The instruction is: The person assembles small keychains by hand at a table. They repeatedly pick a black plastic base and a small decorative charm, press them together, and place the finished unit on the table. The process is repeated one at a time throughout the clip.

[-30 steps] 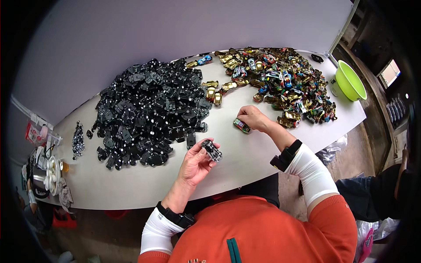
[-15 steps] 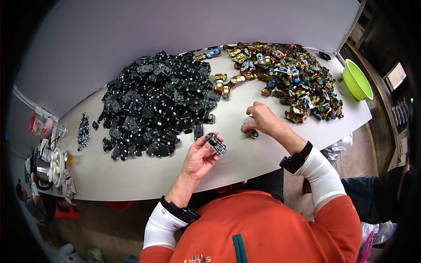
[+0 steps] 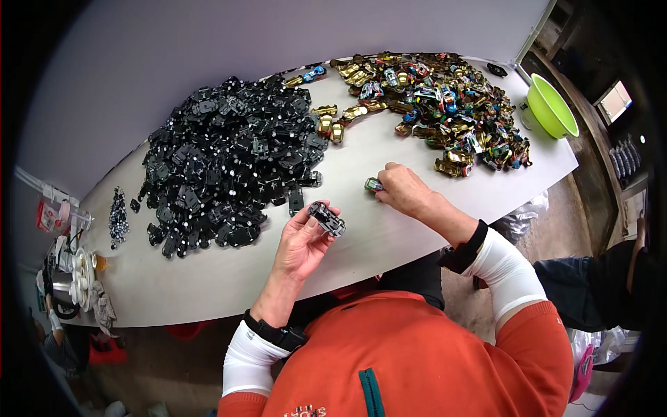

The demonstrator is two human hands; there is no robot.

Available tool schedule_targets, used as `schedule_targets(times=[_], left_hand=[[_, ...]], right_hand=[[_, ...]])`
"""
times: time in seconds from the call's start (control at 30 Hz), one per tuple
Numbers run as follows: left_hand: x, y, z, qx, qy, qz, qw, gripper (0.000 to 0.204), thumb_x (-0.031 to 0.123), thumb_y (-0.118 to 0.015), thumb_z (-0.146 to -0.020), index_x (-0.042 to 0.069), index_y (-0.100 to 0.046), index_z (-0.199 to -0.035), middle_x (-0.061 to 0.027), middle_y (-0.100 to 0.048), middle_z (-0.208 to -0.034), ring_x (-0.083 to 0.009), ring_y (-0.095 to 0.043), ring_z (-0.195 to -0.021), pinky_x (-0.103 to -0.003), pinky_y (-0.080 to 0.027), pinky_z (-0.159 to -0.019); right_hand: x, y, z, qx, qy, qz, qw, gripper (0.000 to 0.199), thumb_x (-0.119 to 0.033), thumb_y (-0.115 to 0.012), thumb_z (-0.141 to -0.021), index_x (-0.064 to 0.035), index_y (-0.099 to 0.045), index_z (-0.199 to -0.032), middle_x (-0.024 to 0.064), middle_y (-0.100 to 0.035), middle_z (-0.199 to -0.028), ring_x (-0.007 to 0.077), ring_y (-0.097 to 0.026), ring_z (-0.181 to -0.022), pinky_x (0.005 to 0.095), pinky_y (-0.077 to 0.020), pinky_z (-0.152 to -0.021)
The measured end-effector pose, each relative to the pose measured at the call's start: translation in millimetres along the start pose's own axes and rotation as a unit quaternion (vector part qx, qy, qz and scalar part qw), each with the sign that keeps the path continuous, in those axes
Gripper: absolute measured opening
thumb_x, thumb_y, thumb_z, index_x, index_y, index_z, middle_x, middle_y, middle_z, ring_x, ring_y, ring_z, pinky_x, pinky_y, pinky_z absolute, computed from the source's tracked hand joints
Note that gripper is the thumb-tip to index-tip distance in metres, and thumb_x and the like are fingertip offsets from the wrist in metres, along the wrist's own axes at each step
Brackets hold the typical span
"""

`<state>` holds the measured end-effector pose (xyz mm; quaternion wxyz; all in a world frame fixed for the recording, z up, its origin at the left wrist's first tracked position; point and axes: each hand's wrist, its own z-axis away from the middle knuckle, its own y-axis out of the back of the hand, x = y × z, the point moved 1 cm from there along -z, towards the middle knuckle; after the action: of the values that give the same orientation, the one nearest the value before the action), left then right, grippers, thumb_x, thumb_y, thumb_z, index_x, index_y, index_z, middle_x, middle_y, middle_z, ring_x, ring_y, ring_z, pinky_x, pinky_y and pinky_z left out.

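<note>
Between thumb and fingers, my left hand [image 3: 299,247] holds a black toy car chassis [image 3: 326,219], grey parts showing on its upturned side. To the right, my right hand [image 3: 406,189] is closed on a small green toy car body [image 3: 374,184], raised a little over the table or touching it; I cannot tell which. Behind my left hand spreads a big heap of black chassis [image 3: 222,160] with small wheels. Farther right lies a heap of gold and coloured toy car bodies [image 3: 445,104], and a few gold bodies [image 3: 337,132] sit between the heaps.
A lime green bowl [image 3: 552,108] stands at the table's right end. At the left lies a little pile of small shiny parts [image 3: 118,219], near a tray with white cups [image 3: 82,278] and a cloth [image 3: 103,306]. Another person's dark clothing [image 3: 570,292] shows at right.
My right hand has gripped the green car body that lay under its fingers and turned it up. The left hand still holds the chassis, slightly turned. The whole view has shifted.
</note>
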<state>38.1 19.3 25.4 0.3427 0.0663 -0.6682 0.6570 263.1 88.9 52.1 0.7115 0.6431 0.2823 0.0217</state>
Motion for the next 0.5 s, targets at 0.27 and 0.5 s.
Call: schedule_targets(times=[0.27, 0.5], left_hand=[[5, -15, -1, -0.004, -0.069, -0.064, 0.996, 0.031, 0.010, -0.055, -0.086, 0.000, -0.050, -0.115, -0.0157, -0.059, -0.103, -0.0158, -0.060, -0.082, -0.025, -0.051, -0.066], [5, -29, -3, -0.008, -0.103, -0.120, 0.987, 0.032, 0.010, -0.056, -0.086, -0.001, -0.050, -0.115, -0.0135, -0.060, -0.103, -0.0161, -0.059, -0.083, -0.027, -0.049, -0.066]], right_hand=[[-73, 20, 45, 0.133, 0.009, -0.476, 0.869, 0.019, 0.000, -0.066, -0.074, 0.0036, -0.061, -0.092, 0.0065, -0.059, -0.072, 0.0087, -0.058, -0.062, 0.0216, -0.0453, -0.053], [-76, 17, 44, 0.140, 0.028, -0.452, 0.881, 0.020, 0.000, -0.068, -0.071, 0.0024, -0.062, -0.090, 0.0077, -0.059, -0.075, 0.0092, -0.057, -0.060, 0.0224, -0.0448, -0.051]])
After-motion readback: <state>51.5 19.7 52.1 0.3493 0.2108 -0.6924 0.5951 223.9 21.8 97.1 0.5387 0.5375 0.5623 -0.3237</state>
